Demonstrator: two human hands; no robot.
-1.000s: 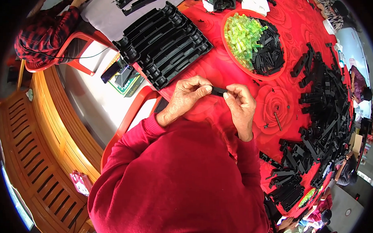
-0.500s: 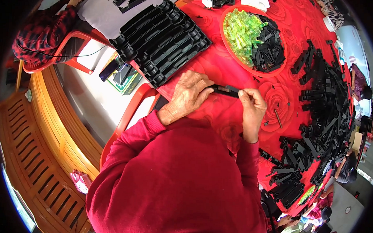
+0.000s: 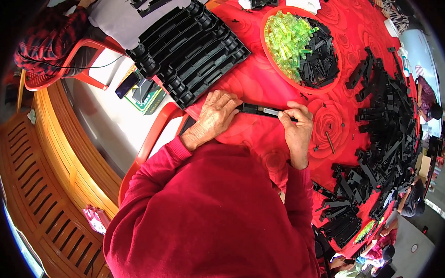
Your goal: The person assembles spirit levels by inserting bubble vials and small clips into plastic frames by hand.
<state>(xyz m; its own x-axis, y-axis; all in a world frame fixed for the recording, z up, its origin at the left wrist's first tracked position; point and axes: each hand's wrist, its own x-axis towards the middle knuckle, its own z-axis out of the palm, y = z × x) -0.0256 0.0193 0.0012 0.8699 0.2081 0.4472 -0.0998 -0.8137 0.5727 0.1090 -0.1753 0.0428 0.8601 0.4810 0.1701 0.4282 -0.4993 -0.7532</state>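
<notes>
A narrow black plastic housing (image 3: 254, 109) with a pale strip along its middle stretches between my two hands. My left hand (image 3: 213, 116) grips its left end, fingers curled over it. At the other end my right hand (image 3: 297, 130) pinches it between thumb and fingers. Just up and left of my left hand lies a black tray-like stack (image 3: 190, 49) of long ribbed parts. Farther off, an orange-rimmed basin (image 3: 338, 69) holds yellow-green translucent little pieces (image 3: 287, 41) beside small black parts (image 3: 319, 57).
A large heap of black plastic parts (image 3: 388, 118) spreads along the right of the red flowered tablecloth (image 3: 249, 77). A thin brown rod (image 3: 330, 142) lies right of my right hand. Red plastic chairs (image 3: 156, 134) and a wooden bench (image 3: 43, 204) stand left. Other people are around.
The black housing has shifted slightly left and is turned so that a pale strip on it shows more. Both hands moved a little left with it, keeping hold.
</notes>
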